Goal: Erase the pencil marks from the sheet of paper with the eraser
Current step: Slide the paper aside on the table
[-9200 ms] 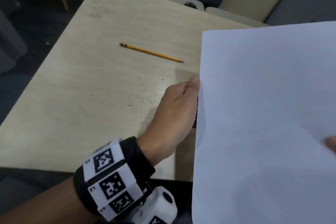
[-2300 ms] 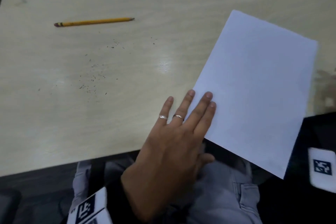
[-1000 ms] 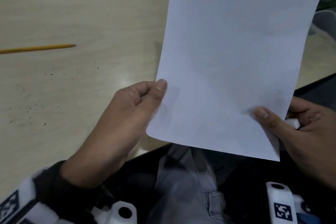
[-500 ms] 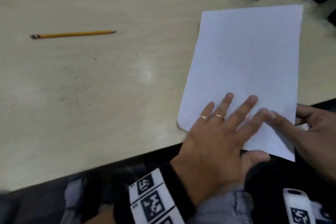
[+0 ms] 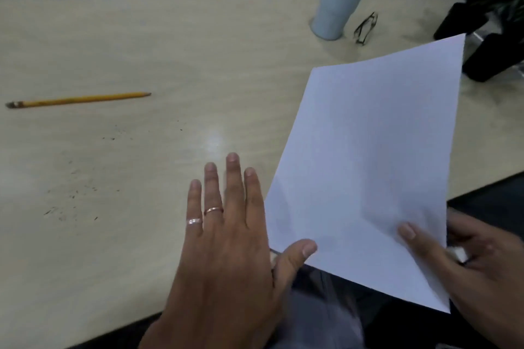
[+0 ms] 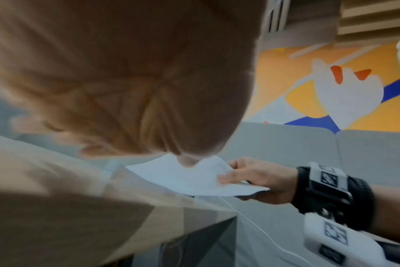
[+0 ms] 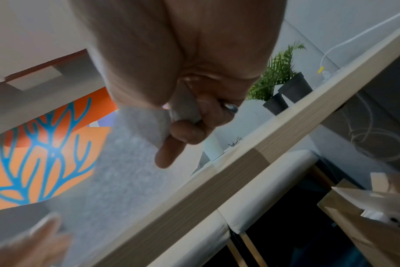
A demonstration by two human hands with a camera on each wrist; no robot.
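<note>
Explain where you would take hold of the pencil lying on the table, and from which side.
Grip the pencil at mid-shaft, from above, fingertips on its two long sides. It lies flat on the table, apart from everything else. The left hand is open and nearer; the right hand holds the sheet of paper.

No readable text anywhere — wristband squares (image 6: 329, 178) are only patterns.

Matt white paper sheet (image 5: 368, 167) – pale wood-grain table (image 5: 141, 207), faintly glossy.
</note>
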